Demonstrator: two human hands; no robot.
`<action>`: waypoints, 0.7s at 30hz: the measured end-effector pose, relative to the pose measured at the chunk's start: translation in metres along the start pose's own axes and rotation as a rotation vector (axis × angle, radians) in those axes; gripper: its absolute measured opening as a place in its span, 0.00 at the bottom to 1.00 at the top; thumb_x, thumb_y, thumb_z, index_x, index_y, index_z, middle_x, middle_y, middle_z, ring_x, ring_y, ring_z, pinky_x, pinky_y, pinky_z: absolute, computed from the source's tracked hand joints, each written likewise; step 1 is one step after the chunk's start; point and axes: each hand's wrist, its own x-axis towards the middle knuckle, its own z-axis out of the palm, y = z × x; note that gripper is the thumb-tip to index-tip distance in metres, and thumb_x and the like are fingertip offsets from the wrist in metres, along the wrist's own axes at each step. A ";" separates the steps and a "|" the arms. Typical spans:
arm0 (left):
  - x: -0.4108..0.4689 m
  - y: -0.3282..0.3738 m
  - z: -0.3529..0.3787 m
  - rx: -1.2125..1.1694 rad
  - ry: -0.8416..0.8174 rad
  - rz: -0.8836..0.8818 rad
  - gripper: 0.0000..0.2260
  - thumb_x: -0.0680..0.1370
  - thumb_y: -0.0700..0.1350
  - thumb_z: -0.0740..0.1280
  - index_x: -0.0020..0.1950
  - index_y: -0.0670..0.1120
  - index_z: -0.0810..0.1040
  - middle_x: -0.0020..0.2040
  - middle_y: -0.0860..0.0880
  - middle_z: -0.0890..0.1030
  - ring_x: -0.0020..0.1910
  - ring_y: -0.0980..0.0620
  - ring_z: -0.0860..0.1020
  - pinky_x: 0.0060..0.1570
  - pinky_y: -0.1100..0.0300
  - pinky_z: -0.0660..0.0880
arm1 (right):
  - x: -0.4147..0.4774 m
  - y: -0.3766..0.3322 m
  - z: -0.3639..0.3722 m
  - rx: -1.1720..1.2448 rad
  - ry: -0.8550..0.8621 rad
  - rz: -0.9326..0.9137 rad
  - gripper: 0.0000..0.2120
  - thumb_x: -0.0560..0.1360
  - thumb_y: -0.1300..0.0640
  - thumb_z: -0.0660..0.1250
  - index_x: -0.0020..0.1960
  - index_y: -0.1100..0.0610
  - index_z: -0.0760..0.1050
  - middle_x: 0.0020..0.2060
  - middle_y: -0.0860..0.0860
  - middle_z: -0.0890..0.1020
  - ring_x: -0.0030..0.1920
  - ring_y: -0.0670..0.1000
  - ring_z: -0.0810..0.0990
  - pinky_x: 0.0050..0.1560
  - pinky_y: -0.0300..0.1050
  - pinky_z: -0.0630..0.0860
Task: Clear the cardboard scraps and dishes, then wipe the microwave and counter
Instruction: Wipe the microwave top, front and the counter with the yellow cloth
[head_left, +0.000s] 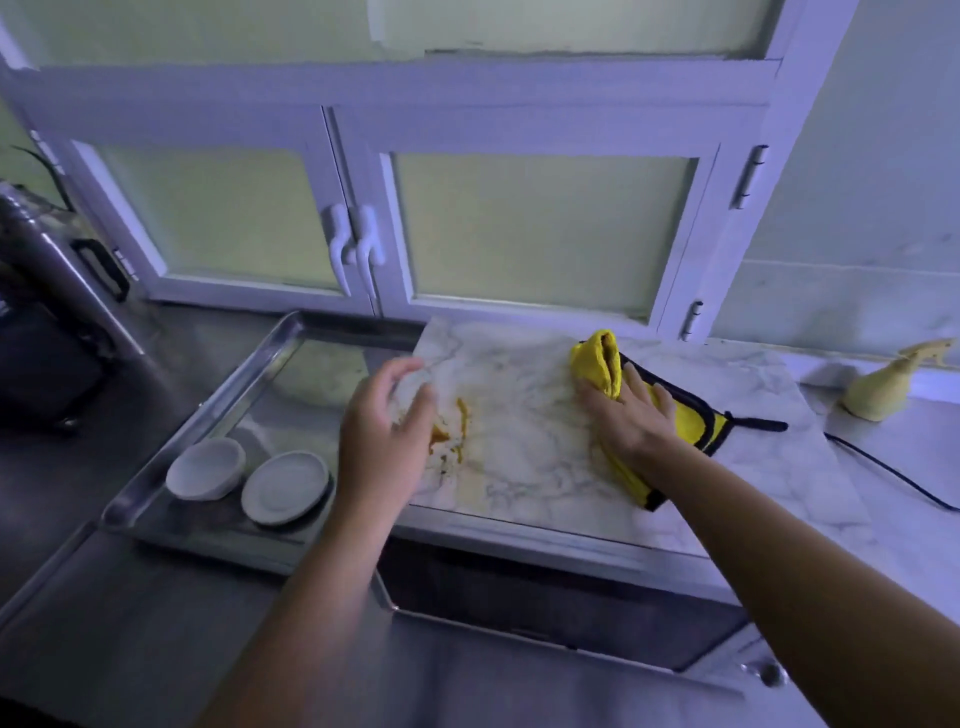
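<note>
A marble-patterned slab (540, 462) lies flat in the middle, over a dark box that may be the microwave (545, 603). An orange-brown smear (457, 431) stains the slab's left part. My left hand (387, 441) hovers over that smear, fingers apart and holding nothing. A yellow cloth with black trim (691, 421) lies crumpled on the slab's right part. My right hand (628, 415) presses flat on the cloth. Two small white dishes (205, 467) (284, 486) sit upside down on a metal tray (228, 384) to the left.
White cabinet doors with frosted panes (358, 244) stand right behind the slab. A dark metal appliance (47, 312) is at far left. A pale spray bottle (883, 387) and a black cord (893, 470) lie on the counter at right.
</note>
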 end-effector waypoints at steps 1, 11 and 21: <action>0.000 -0.020 -0.013 -0.020 0.050 -0.091 0.08 0.80 0.49 0.66 0.59 0.55 0.77 0.57 0.60 0.79 0.59 0.59 0.77 0.55 0.61 0.73 | 0.013 -0.009 0.003 -0.008 -0.009 -0.006 0.42 0.71 0.30 0.38 0.82 0.45 0.47 0.81 0.46 0.51 0.81 0.46 0.43 0.77 0.53 0.37; -0.001 -0.071 -0.017 -0.412 0.110 -0.403 0.18 0.77 0.60 0.56 0.65 0.60 0.71 0.63 0.51 0.79 0.61 0.51 0.79 0.63 0.42 0.75 | 0.130 -0.088 0.041 -0.374 -0.105 -0.164 0.27 0.84 0.44 0.46 0.81 0.44 0.46 0.81 0.42 0.46 0.81 0.48 0.42 0.77 0.58 0.40; 0.008 -0.078 -0.022 -0.683 0.108 -0.527 0.13 0.75 0.60 0.59 0.56 0.59 0.75 0.56 0.48 0.81 0.56 0.49 0.80 0.57 0.52 0.75 | 0.036 -0.134 0.064 -0.423 -0.311 -0.508 0.27 0.83 0.39 0.46 0.78 0.36 0.39 0.80 0.42 0.38 0.79 0.47 0.32 0.77 0.54 0.32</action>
